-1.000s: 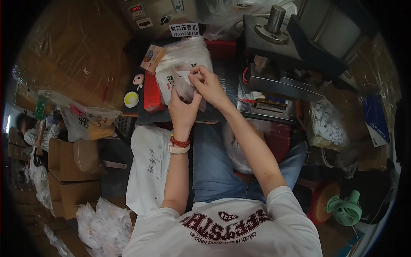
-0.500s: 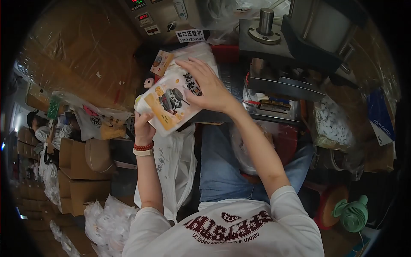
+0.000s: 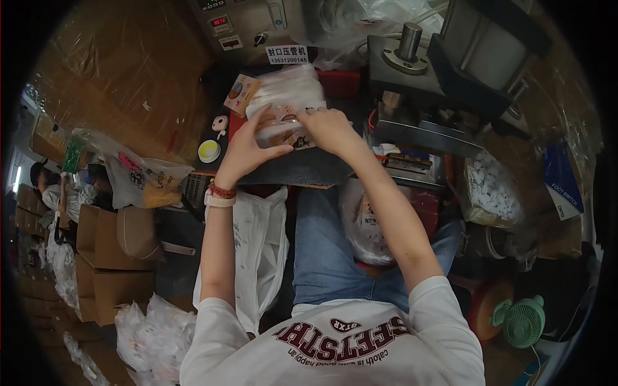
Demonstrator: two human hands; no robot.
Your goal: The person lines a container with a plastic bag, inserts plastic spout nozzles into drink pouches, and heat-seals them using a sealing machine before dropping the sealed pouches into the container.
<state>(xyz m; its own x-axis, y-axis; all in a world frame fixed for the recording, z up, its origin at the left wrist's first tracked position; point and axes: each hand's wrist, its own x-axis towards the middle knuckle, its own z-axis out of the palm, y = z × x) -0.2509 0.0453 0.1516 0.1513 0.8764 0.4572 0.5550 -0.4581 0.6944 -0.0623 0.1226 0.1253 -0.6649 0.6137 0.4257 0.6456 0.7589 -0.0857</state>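
Observation:
A printed plastic bag (image 3: pixel 288 134) lies between my hands over the dark work surface. My left hand (image 3: pixel 246 151) is at its left side, thumb and fingers spread apart in a wide curve. The fingers of my right hand (image 3: pixel 328 130) are bent together at the bag's upper right edge, pinching it. Behind them is a stack of clear and white bags (image 3: pixel 286 87). An orange printed card (image 3: pixel 241 94) leans at the stack's left. Left of my left hand are a small pink and white object (image 3: pixel 220 123) and a round yellow-centred tub (image 3: pixel 209 151).
A metal press machine (image 3: pixel 425 128) stands at the right, with a control panel (image 3: pixel 248 26) at the top. A white sack (image 3: pixel 254 251) hangs by my left forearm. Cardboard boxes (image 3: pixel 109 283), a green fan (image 3: pixel 523 321) and a seated person (image 3: pixel 48 183) are farther out.
The printed bag was raised and tilted to the left half a second ago; it is now farther back and lower, near the stack. My left hand has moved up and right with it.

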